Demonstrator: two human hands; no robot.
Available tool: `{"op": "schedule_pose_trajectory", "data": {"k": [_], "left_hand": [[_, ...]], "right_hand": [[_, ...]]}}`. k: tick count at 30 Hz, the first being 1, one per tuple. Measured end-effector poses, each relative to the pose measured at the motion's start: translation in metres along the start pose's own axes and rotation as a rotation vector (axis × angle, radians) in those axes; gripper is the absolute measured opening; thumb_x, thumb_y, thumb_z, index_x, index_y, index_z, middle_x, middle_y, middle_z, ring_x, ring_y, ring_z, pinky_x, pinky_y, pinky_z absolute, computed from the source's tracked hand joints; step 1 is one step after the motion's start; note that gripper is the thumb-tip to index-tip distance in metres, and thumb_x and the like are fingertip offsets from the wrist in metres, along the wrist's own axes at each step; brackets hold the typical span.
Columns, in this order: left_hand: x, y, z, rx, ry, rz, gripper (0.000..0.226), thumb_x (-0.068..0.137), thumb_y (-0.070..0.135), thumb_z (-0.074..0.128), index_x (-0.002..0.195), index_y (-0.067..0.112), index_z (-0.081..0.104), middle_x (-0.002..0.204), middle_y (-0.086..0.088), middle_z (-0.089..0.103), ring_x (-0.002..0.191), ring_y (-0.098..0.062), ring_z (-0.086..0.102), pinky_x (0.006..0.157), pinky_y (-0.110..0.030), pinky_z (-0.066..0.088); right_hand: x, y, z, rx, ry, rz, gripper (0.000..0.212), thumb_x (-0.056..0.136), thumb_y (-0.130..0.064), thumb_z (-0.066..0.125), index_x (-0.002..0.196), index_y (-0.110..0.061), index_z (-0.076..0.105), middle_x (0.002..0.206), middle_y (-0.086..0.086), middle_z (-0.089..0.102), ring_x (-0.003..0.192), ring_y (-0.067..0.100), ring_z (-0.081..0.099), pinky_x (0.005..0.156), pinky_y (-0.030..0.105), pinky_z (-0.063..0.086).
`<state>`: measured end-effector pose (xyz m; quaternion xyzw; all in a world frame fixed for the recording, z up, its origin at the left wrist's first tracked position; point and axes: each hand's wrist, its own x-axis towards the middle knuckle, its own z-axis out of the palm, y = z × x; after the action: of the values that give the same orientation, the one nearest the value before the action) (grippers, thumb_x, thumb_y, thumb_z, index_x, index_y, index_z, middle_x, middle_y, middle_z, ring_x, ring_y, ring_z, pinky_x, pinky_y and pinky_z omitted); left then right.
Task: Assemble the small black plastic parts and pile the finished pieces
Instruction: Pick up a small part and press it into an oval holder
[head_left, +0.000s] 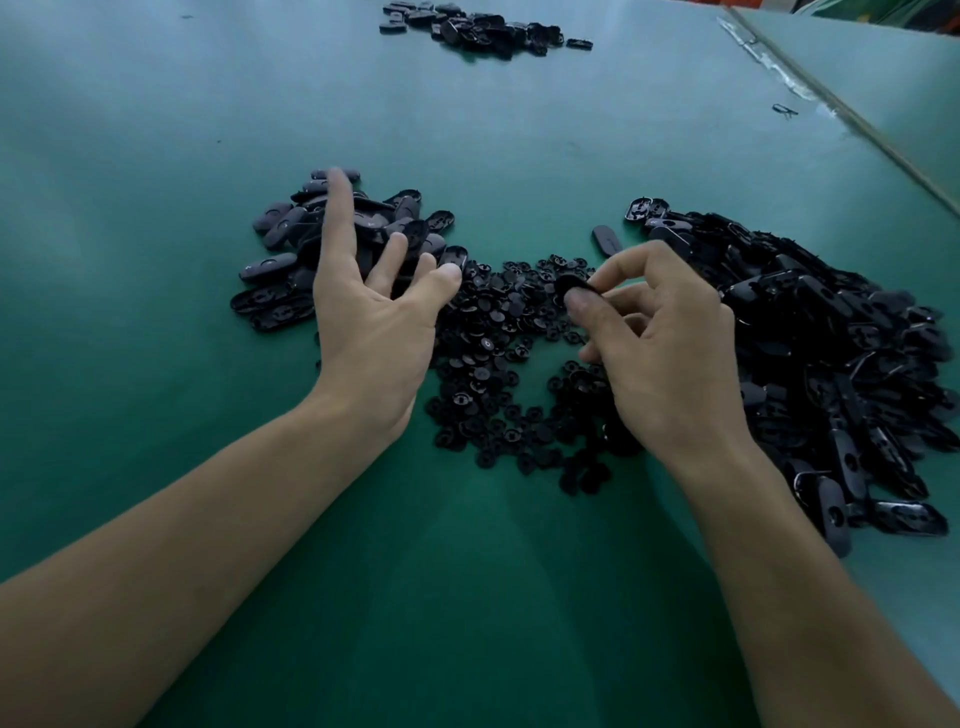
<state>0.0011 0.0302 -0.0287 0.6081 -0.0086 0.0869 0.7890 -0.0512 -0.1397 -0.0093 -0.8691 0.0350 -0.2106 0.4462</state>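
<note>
The green table (156, 156) fills nearly everything in front of me, and a pale seam (810, 88) runs along its far right side. The biggest thing on it is the heap of black oval shells (831, 364) on my right, thick and tangled, reaching down beside my right forearm. In the middle, between my hands, lies a wide scatter of small round black parts (493, 338). To my left is a smaller pile of oval pieces (280, 244), most lying smooth side up. Far off at the top edge sits another low pile of black pieces (483, 26).

My left hand (369, 312) is spread wide, fingers straight and apart, and holds nothing; it hangs over the near edge of the left pile, the forefinger stretched across it. I cannot tell whether it touches.

My right hand (670, 353) is curled above the middle scatter and pinches one round part (571, 285) between thumb and forefinger.

A single oval piece (605, 240) lies alone just beyond that hand, near the big heap.
</note>
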Motion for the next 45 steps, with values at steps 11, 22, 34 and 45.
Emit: {"op": "schedule_pose_trajectory", "data": {"k": [11, 22, 34, 45], "left_hand": [[-0.013, 0.002, 0.005, 0.135, -0.243, 0.118, 0.013, 0.094, 0.022, 0.064, 0.092, 0.013, 0.073, 0.07, 0.001, 0.071, 0.061, -0.014, 0.068, 0.056, -0.025, 0.056], [-0.01, 0.002, 0.003, 0.04, -0.277, 0.054, 0.012, 0.092, 0.0, 0.067, 0.096, 0.01, 0.071, 0.076, -0.002, 0.075, 0.065, -0.013, 0.071, 0.061, -0.021, 0.056], [-0.009, 0.002, 0.004, 0.003, -0.219, 0.029, 0.013, 0.094, -0.002, 0.064, 0.095, 0.009, 0.071, 0.071, -0.001, 0.074, 0.065, -0.012, 0.071, 0.061, -0.019, 0.056], [-0.009, 0.002, 0.004, -0.003, -0.218, -0.005, 0.014, 0.094, -0.005, 0.063, 0.097, 0.007, 0.069, 0.075, -0.003, 0.075, 0.071, -0.016, 0.074, 0.064, -0.02, 0.057]], "right_hand": [[-0.005, -0.007, 0.012, 0.259, -0.025, -0.111, 0.016, 0.083, -0.019, 0.081, 0.09, -0.032, 0.076, 0.071, -0.007, 0.071, 0.062, 0.017, 0.064, 0.06, 0.032, 0.053], [-0.002, 0.001, 0.012, 0.03, -0.068, -0.146, 0.049, 0.084, -0.006, 0.075, 0.125, -0.033, 0.069, 0.099, -0.015, 0.072, 0.081, -0.001, 0.065, 0.073, 0.01, 0.046], [-0.005, -0.001, 0.012, -0.401, -0.252, -0.062, 0.02, 0.096, -0.028, 0.064, 0.113, -0.028, 0.075, 0.108, -0.005, 0.059, 0.111, 0.015, 0.051, 0.097, 0.033, 0.045], [-0.003, -0.003, 0.016, -0.387, -0.184, -0.083, 0.016, 0.104, -0.024, 0.052, 0.097, -0.019, 0.065, 0.094, -0.004, 0.059, 0.094, 0.017, 0.054, 0.079, 0.029, 0.041]]}}
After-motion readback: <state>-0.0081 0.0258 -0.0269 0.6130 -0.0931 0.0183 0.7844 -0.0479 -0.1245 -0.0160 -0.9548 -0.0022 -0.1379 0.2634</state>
